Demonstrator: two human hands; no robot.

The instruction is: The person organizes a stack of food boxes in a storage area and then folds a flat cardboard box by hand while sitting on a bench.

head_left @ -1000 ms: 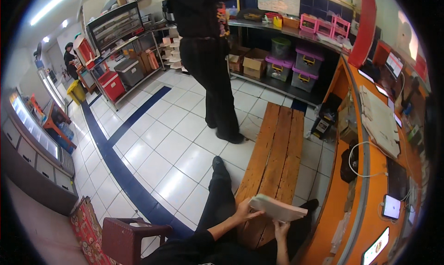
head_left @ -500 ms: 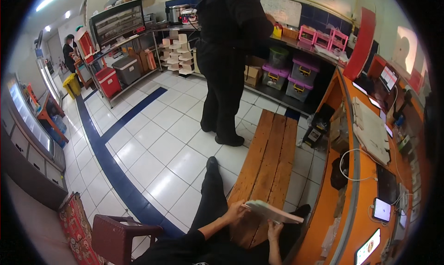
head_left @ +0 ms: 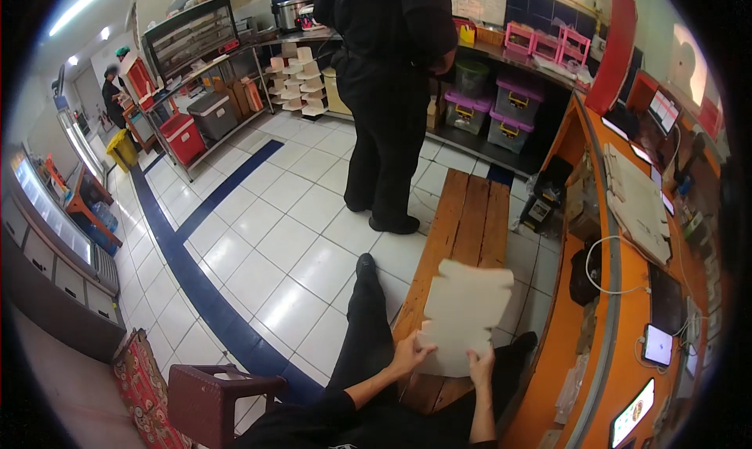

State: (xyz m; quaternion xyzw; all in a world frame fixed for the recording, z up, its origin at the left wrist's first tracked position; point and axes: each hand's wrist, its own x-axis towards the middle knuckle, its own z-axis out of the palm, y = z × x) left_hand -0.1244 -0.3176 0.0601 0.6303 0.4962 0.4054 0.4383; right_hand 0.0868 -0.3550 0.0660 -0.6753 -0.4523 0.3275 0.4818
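Over the wooden bench [head_left: 460, 214] I hold a flat, unfolded cardboard box blank [head_left: 464, 312], off-white with notched edges and tabs. My left hand [head_left: 412, 353] grips its lower left edge, fingers closed on it. At the lower right edge, my right hand [head_left: 480, 364] pinches it with the thumb on the upper face. The blank's broad face tilts up toward me, and it hides part of the bench.
A person in dark clothes [head_left: 384, 96] stands beyond the bench. To the right runs an orange counter [head_left: 583, 269] with phones and a cable. A maroon stool [head_left: 205, 402] stands at my left. Lidded storage boxes [head_left: 513, 116] sit under the far worktop.
The blank was seen nearly edge-on; now its broad face is turned up and it stretches farther away from me. Both hands still hold it. The standing person's arm has lowered.
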